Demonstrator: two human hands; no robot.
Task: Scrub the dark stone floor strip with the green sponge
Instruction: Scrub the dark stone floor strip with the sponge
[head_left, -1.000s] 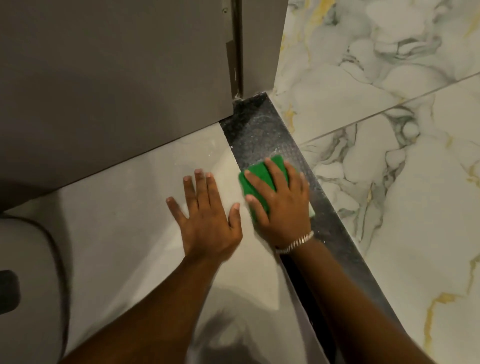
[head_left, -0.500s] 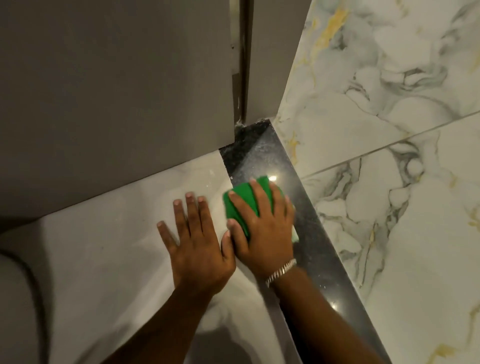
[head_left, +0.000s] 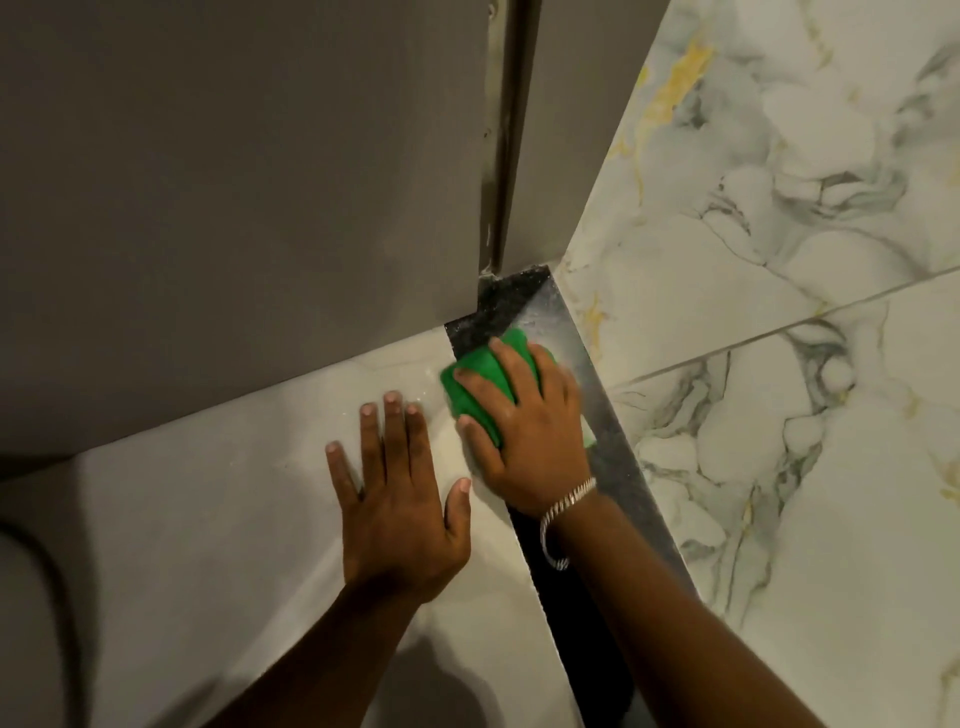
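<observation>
The dark stone floor strip (head_left: 618, 462) runs from the door's foot toward the lower right, between pale grey tile and veined marble tile. My right hand (head_left: 524, 431) presses the green sponge (head_left: 483, 371) flat on the strip's far end, close to the door; its fingers cover most of the sponge, and a metal bracelet circles the wrist. My left hand (head_left: 397, 499) lies flat on the grey tile just left of the strip, fingers spread, holding nothing. A wet sheen shows on the strip around the sponge.
A grey door (head_left: 234, 182) and its frame (head_left: 506, 140) stand directly beyond the sponge. White marble tile with gold and grey veins (head_left: 779, 260) fills the right side. A dark curved object (head_left: 31, 597) sits at the lower left edge.
My right hand has slid the sponge along the strip toward the door. My left hand stays flat on the grey tile, and the camera has shifted closer to the door.
</observation>
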